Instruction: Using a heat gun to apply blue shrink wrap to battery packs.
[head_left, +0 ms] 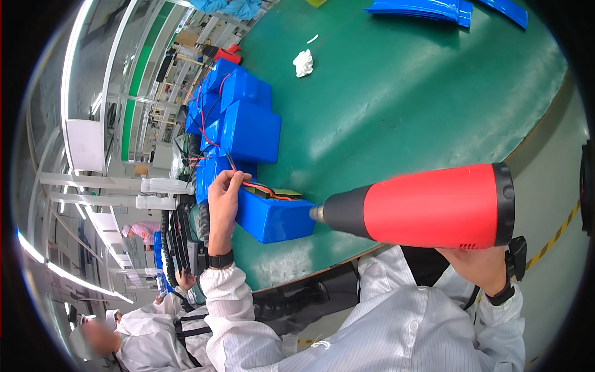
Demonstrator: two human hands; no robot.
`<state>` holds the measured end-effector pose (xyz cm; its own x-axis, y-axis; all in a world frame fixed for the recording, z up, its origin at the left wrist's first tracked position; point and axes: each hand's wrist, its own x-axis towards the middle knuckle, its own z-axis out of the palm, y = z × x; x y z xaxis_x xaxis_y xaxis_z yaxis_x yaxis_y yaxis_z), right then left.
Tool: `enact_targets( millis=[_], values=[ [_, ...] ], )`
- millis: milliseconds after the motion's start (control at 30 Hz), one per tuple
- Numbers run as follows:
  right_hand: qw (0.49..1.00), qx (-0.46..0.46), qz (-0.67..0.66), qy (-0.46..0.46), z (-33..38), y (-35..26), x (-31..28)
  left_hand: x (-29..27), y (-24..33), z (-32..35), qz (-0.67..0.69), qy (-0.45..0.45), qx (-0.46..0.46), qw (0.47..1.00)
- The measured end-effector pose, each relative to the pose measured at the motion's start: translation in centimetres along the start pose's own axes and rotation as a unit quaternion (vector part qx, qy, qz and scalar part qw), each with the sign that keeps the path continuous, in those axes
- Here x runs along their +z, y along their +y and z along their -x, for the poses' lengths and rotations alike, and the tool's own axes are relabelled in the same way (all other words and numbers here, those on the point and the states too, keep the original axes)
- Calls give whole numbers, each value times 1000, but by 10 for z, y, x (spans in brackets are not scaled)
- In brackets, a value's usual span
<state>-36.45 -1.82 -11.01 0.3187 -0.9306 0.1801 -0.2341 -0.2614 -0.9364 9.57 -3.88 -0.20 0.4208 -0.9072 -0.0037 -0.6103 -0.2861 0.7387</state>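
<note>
At worktop (403,105) edge: left hand (222,201) pinches wires (257,186) clear of blue pack (273,217); right hand (474,263) closed round heat gun (427,204), nozzle at pack end. Best keep nozzle sweeping, wires clear.

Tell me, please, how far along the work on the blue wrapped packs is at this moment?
Looks done: several blue packs lie stacked on the green table, fully wrapped. In hand: the right hand aims a red heat gun at the end of the nearest pack, while the left hand holds its wires up. Left: loose blue sleeves wait at the far edge.
</note>
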Motion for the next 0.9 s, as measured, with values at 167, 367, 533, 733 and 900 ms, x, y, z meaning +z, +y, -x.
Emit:
enact_targets(
  millis=[167, 367, 533, 733, 900],
  values=[
    [991, -53, 122, 30, 4, 5, 2, 2, 0, -1, -7, 22, 22, 999],
    [991, -64, 110, 41, 6, 6, 4, 3, -1, 0, -3, 27, 7, 1000],
    [995, -71, 64, 24, 4, 2, 5, 5, -1, 0, 2, 32, 10, 999],
    [994, -70, 67, -46, 18, 11, -4, 3, -2, 1, -3, 32, 16, 999],
    [986, -93, 137, -37, 45, 43, -4, 5, -3, -1, -14, 39, 21, 999]
  ],
)
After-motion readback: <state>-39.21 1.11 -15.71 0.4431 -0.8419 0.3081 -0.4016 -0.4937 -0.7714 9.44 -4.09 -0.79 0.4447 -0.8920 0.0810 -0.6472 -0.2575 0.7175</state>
